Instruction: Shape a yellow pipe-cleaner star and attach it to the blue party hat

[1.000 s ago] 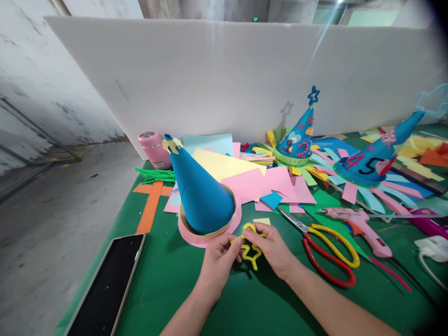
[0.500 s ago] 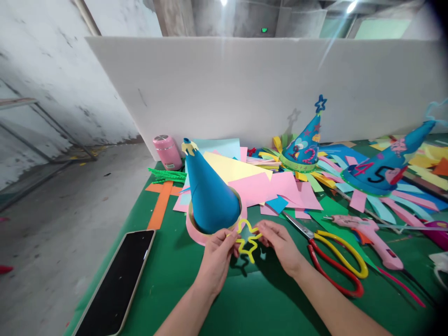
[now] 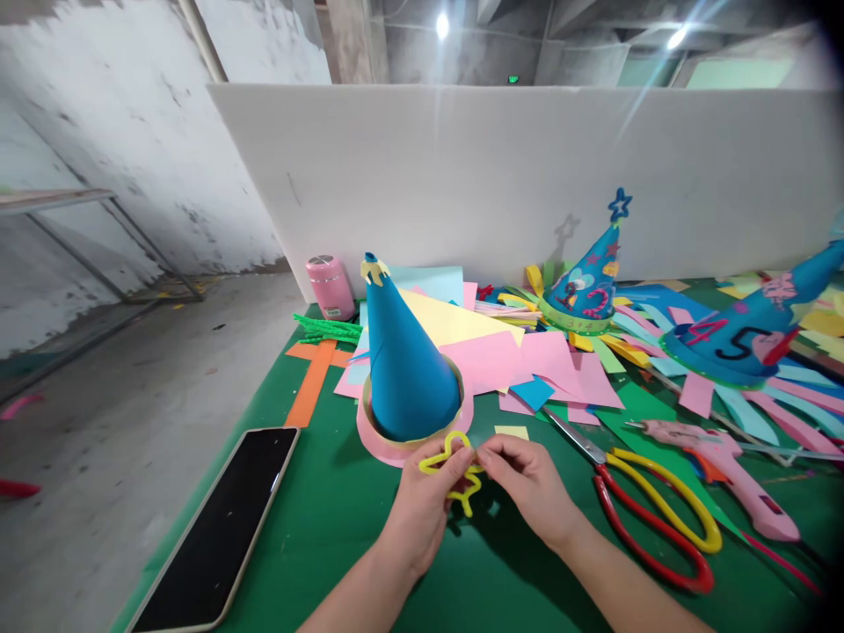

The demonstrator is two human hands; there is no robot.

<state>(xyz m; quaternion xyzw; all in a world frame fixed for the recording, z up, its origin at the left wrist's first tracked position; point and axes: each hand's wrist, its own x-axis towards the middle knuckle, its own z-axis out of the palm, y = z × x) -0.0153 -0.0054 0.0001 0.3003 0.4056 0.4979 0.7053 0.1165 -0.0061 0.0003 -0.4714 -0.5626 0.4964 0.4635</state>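
Both my hands pinch a yellow pipe cleaner [image 3: 440, 456] bent into a star outline, held just above the green table [image 3: 316, 545]. My left hand [image 3: 425, 505] grips its left side, with fingers curled. My right hand [image 3: 527, 479] pinches its right side between thumb and forefinger. Right behind the star stands a plain blue paper cone hat [image 3: 403, 360] with a pink brim and a yellow tip.
A black tablet [image 3: 217, 527] lies at the left front. Red-and-yellow scissors [image 3: 659, 519] and a pink glue gun [image 3: 725, 462] lie to the right. Coloured paper sheets [image 3: 514, 352], two decorated cone hats [image 3: 586, 281], a pink bottle [image 3: 328, 286] and green pipe cleaners [image 3: 326, 330] sit further back before a white board.
My hands have closed in on the yellow star and shifted it a little left and down; my left fingers now cover more of it. The camera view has tilted up slightly.
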